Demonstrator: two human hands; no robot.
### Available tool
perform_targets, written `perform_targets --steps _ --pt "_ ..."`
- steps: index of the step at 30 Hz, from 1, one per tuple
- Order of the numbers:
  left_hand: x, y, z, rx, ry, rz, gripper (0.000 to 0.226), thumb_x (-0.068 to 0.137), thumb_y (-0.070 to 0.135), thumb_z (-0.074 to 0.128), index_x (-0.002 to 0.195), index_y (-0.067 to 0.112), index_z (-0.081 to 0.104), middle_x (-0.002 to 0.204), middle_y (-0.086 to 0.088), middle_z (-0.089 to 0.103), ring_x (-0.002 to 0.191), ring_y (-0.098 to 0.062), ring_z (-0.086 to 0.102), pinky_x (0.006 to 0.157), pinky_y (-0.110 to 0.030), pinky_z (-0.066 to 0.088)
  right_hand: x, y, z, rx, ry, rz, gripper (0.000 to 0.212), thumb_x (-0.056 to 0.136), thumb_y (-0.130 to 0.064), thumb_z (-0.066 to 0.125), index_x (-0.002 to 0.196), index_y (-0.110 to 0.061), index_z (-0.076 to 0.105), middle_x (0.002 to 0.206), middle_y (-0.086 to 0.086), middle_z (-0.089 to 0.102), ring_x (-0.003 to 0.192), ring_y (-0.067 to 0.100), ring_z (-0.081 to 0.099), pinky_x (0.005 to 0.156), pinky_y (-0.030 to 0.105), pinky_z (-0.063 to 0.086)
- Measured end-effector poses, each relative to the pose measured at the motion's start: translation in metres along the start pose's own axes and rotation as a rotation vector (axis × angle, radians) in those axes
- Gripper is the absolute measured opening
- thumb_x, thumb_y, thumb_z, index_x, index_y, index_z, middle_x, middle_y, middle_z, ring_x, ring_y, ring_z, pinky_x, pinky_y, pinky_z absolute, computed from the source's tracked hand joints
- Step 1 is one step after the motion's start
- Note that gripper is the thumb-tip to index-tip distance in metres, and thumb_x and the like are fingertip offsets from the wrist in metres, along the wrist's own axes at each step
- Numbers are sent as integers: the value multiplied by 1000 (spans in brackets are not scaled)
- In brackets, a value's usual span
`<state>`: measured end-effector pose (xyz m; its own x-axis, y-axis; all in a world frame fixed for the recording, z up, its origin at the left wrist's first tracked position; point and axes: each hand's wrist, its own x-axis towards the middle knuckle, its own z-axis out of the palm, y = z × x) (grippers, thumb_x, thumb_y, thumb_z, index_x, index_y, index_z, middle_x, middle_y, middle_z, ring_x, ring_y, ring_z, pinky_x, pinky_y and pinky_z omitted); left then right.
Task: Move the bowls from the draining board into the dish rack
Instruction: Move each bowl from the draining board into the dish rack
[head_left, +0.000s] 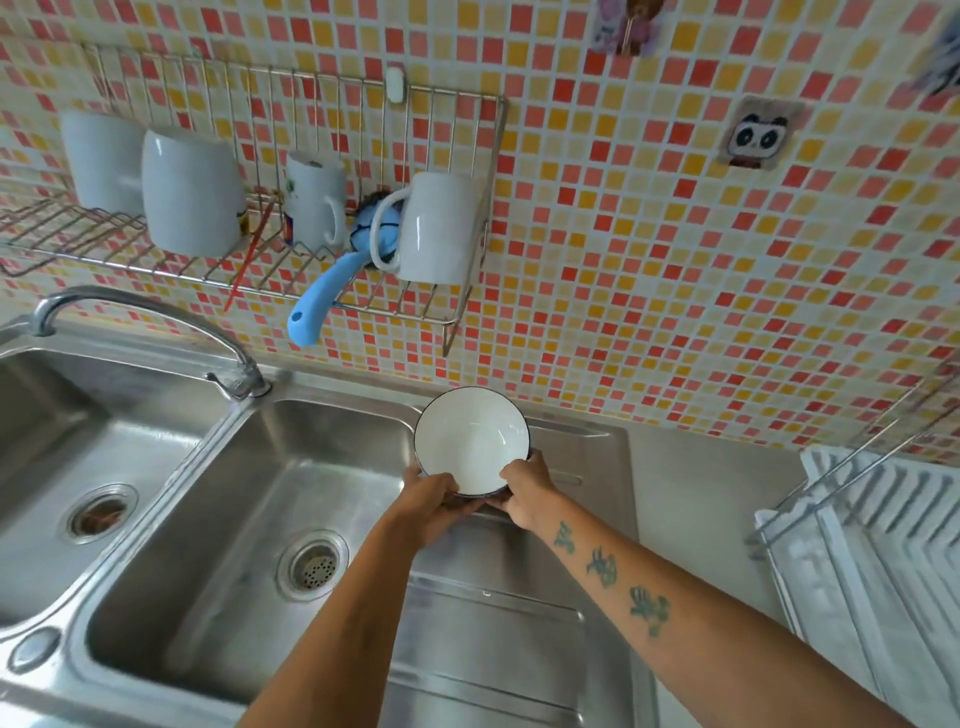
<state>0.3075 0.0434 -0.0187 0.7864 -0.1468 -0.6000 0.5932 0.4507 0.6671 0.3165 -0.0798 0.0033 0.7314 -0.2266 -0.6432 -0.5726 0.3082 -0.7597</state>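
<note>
We held a white bowl with both hands, our left hand and right hand closed on its near rim, tilted up over the draining board at its far edge beside the sink.

Bowl above draining board

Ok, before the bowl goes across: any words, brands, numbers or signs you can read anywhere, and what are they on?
Nothing reads as text.
Panda sticker on the wall tiles: picture only, no words.
Printed mug on the wall rack: small coloured marks, too blurred to read.
Right forearm: three tattooed characters, too blurred to read.
Bowl: plain white inside.
</note>
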Motion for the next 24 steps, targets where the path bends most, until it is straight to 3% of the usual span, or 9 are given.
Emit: perform_targets --steps 3,5,8,11,13,16,19,22,24 --pt "-28 -6 0 15 -98 30 75 79 -22 39 136 27 32 132 -19 43 116 -49 54 73 -49 62 -29 3 -14 30 -24 -17 48 89 7 32 126 -24 41 121 8 46 100 30 51 75 46 54" --pt "-47 -8 3 29 -159 62 77 76 -20 38 137 27 36 134 -22 45 121 -52 51 86 -55 57 -50 0 -25 89 -52 9 55 89 9 32 131 -24 41 123 9 46 88 26 52 81 46 49" --pt "-81 -6 12 63 -226 91 84 67 -14 48 142 23 36 137 -24 43 123 -51 51 89 -54 56 -89 -12 -44 159 -90 12 59 87 13 33 132 -24 43 125 10 48 82 25 52 85 48 49" --pt "-127 -3 28 -64 -344 82 90 59 -1 73 141 15 42 140 -26 43 123 -53 51 96 -61 49 -140 -31 -70 192 -134 -85 56 87 13 33 130 -21 45 128 10 52 80 22 52 63 35 49" --pt "-166 0 48 -115 -440 114 86 61 29 85 138 14 49 144 -27 45 129 -51 45 101 -65 41 -178 -46 -92 234 -175 -177 53 87 13 32 124 -22 47 125 9 53 86 21 53 57 30 45" --pt "-221 -1 92 -169 -556 127 78 76 69 59 138 22 52 144 -26 48 130 -55 42 106 -68 32 -234 -69 -128 231 -228 -300 53 88 12 33 112 -33 49 125 8 53 103 27 51 63 30 47" --pt "-278 -1 138 -196 -763 157 71 86 74 42 143 32 45 147 -17 48 133 -50 43 106 -70 28 -292 -91 -171 190 -271 -471 54 89 9 33 108 -39 49 125 5 52 110 28 50 69 31 50" --pt "-329 -13 179 -30 -867 248 73 91 75 22 151 39 2 159 -5 1 148 -34 -2 114 -66 -11 -346 -107 -216 151 -309 -712 65 82 14 27 106 -43 47 124 0 51 111 22 48 77 30 50" --pt "-362 -15 202 38 -914 353 72 90 77 14 147 41 -11 156 -2 -11 145 -29 -15 112 -63 -22 -375 -115 -247 145 -313 -853 67 78 17 26 103 -42 48 122 -1 51 108 20 49 82 32 49"
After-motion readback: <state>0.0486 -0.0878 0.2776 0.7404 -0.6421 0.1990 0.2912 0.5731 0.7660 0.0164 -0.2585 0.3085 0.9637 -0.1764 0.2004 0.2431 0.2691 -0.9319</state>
